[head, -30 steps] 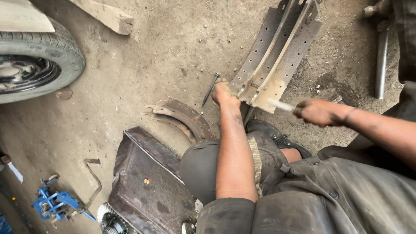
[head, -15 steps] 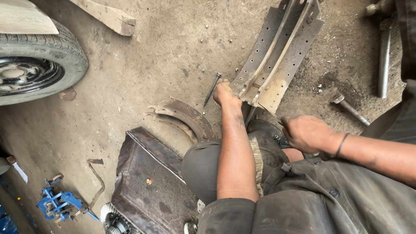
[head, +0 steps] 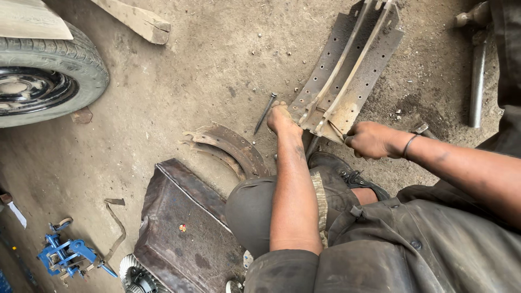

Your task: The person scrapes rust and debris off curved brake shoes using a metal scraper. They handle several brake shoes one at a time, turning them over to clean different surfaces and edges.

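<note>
A long curved metal brake shoe [head: 347, 70] with rows of holes lies on the dirt floor, leaning toward me. My left hand [head: 282, 118] grips its near left end. My right hand [head: 372, 139] is closed in a fist on its near right corner; what else the fist may hold is hidden. A dark rod [head: 312, 147] shows under the shoe between my hands. A thin metal punch [head: 266, 112] lies on the ground just left of my left hand. My knee and shoe [head: 347, 173] sit below the brake shoe.
Two worn curved linings [head: 233, 145] lie left of my knee, with a dark rusty metal plate [head: 184, 228] below them. A car tyre [head: 59, 59] stands at the left, a wooden plank [head: 135, 19] at top, a metal pipe [head: 477, 81] at right, and a blue tool [head: 65, 252] and a gear [head: 133, 271] at bottom left.
My right hand swung a pale-handled tool near the shoe, dropped toward my knee, and now has come back up to the shoe's near right corner. My left hand has kept its hold.
</note>
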